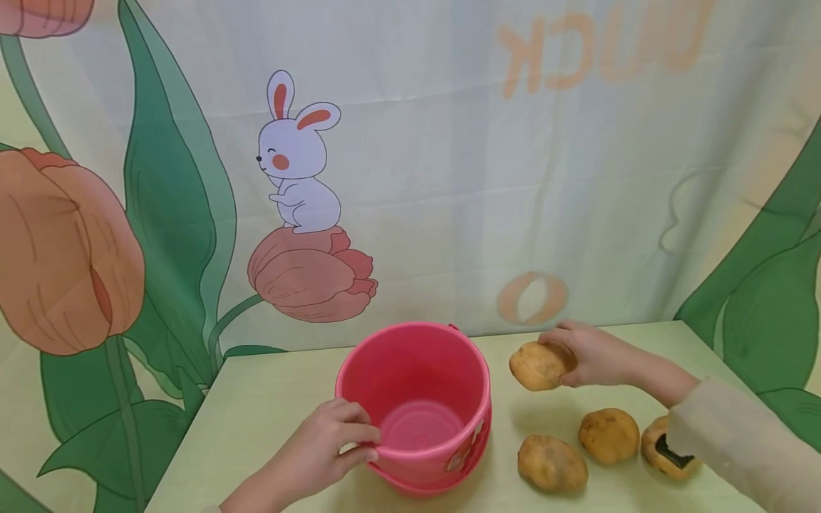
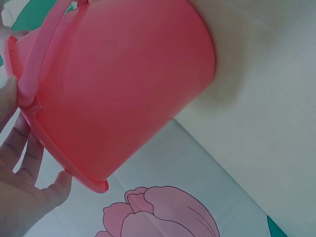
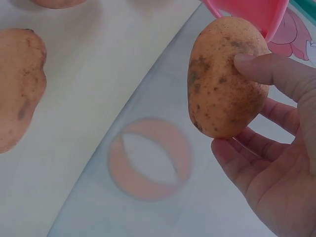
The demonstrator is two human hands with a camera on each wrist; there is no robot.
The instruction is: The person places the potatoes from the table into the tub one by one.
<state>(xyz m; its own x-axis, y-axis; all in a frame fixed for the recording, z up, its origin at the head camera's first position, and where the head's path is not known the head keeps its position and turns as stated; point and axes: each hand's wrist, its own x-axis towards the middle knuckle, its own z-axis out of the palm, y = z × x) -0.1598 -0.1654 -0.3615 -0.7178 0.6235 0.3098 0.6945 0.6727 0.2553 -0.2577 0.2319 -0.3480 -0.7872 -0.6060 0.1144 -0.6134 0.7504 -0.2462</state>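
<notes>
A pink bucket (image 1: 413, 456) stands upright on the table, its inside bare in the head view. My left hand (image 1: 321, 445) pinches its near-left rim between thumb and fingers. In the left wrist view the bucket's outer wall (image 2: 128, 84) and its handle (image 2: 42, 54) show beside the fingers. To the right of the bucket, my right hand (image 1: 593, 355) holds a potato (image 1: 537, 366) above the table. Dark specks cover that potato (image 3: 222, 84) in the right wrist view, where the thumb lies across one side and the fingers reach behind it.
Two potatoes, one nearer the bucket (image 1: 553, 464) and one beside it (image 1: 608, 436), lie on the pale table (image 1: 256, 413). Another potato (image 1: 657, 438) with a black patch is partly hidden by the right sleeve (image 1: 731, 434). A printed curtain (image 1: 417, 178) hangs along the table's back edge.
</notes>
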